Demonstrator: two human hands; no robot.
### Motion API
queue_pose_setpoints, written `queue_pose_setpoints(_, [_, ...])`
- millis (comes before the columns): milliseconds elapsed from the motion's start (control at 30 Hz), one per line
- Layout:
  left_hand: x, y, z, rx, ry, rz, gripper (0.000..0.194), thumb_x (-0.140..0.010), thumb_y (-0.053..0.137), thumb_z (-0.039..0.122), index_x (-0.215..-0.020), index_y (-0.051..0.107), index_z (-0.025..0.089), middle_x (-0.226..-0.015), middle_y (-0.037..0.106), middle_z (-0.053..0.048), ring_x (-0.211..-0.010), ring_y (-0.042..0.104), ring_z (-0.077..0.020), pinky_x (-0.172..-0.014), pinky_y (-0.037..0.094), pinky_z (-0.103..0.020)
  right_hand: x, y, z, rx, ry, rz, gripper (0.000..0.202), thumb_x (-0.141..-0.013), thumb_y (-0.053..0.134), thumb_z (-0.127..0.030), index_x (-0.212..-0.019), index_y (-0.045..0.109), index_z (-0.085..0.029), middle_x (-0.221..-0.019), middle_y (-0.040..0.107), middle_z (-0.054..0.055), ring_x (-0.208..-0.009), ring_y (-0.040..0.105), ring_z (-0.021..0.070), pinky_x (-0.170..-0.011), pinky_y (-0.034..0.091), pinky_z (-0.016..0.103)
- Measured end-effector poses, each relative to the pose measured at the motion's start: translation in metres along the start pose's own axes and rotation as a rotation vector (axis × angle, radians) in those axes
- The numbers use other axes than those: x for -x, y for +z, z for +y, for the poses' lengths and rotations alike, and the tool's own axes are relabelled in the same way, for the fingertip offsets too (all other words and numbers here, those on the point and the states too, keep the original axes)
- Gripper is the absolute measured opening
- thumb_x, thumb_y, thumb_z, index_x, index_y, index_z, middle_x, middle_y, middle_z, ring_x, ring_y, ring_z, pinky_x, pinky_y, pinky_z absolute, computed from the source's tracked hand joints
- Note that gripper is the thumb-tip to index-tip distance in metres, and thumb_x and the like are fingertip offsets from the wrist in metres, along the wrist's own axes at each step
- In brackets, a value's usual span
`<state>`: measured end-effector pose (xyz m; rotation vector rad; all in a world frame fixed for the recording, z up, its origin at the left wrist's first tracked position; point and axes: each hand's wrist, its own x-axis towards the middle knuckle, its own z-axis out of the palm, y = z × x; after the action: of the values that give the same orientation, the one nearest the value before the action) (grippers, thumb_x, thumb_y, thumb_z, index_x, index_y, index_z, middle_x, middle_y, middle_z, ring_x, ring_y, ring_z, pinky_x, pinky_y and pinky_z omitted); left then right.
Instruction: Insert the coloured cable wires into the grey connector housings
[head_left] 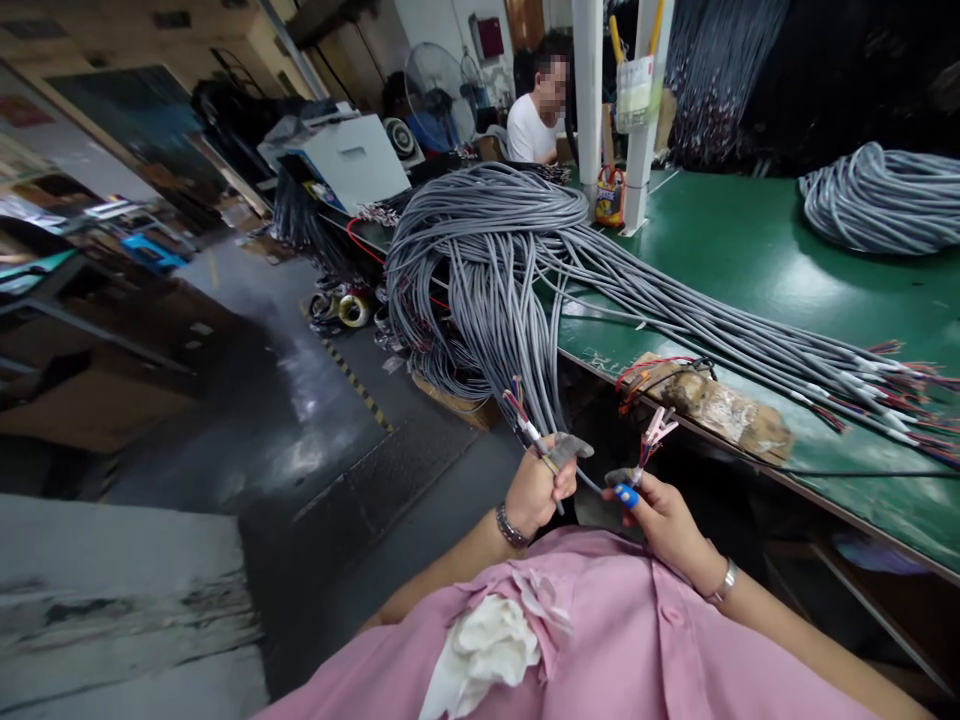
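My left hand point(534, 492) is closed round a grey cable, whose stripped end point(527, 424) with thin coloured wires sticks up above the fist. My right hand point(667, 520) pinches another cable end point(654, 438), where coloured wires fan out beside pale pink pieces I cannot identify. Grey coverings wrap fingers on both hands, and something blue is on my right thumb. A length of grey cable runs between the hands. Just beyond them, a large bundle of grey cables point(480, 290) hangs over the bench edge, its stripped ends lying to the right.
The green bench point(720, 270) runs along the right, carrying a tape-wrapped wooden block point(720, 405) near its edge. Farther right lies a coiled cable bundle point(889, 200). White posts point(589, 100) rise from the bench. A person in a white shirt point(531, 130) sits behind, near a fan point(441, 95).
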<state>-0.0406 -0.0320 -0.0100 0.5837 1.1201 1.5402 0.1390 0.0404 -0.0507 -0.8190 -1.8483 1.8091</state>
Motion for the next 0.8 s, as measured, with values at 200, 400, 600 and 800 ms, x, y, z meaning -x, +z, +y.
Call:
queue_pose_setpoints(200, [0.002, 0.013, -0.010, -0.388, 0.135, 0.015, 0.033, -0.082, 0.061, 0.045, -0.093, 0.071, 0.015, -0.091, 0.068, -0.008, -0.082, 0.060, -0.0171, -0.073, 0.046, -0.026, -0.002, 0.002, -0.005, 0.051, 0.002, -0.068, 0.038, -0.088, 0.050, -0.050, -0.097, 0.066, -0.017, -0.066, 0.060, 0.001, -0.054, 0.050, 0.0122, -0.052, 0.042, 0.024])
queue_pose_setpoints(400, [0.003, 0.017, -0.006, -0.302, 0.009, -0.192, 0.048, -0.082, 0.057, 0.054, -0.101, 0.071, 0.012, -0.090, 0.070, -0.012, -0.080, 0.062, -0.0199, -0.069, 0.048, -0.028, -0.003, 0.004, -0.009, 0.157, -0.057, -0.215, 0.032, -0.086, 0.055, -0.047, -0.079, 0.063, -0.017, -0.060, 0.057, -0.001, -0.052, 0.048, 0.0119, -0.051, 0.039, 0.023])
queue_pose_setpoints(600, [0.000, 0.016, -0.011, -0.304, -0.008, -0.278, 0.046, -0.079, 0.061, 0.053, -0.097, 0.072, 0.012, -0.087, 0.069, -0.010, -0.080, 0.062, -0.0187, -0.076, 0.047, -0.029, -0.006, 0.008, -0.002, 0.168, -0.017, -0.215, 0.032, -0.084, 0.057, -0.046, -0.073, 0.060, -0.016, -0.057, 0.054, -0.002, -0.049, 0.044, 0.0109, -0.048, 0.035, 0.023])
queue_pose_setpoints(800, [0.000, 0.011, -0.018, -0.318, 0.018, -0.065, 0.042, -0.079, 0.064, 0.049, -0.102, 0.068, 0.014, -0.092, 0.069, -0.010, -0.083, 0.065, -0.0188, -0.077, 0.049, -0.030, -0.001, -0.005, -0.004, 0.129, 0.040, -0.146, 0.028, -0.086, 0.054, -0.042, -0.087, 0.065, -0.017, -0.074, 0.064, 0.002, -0.064, 0.055, 0.0152, -0.060, 0.045, 0.027])
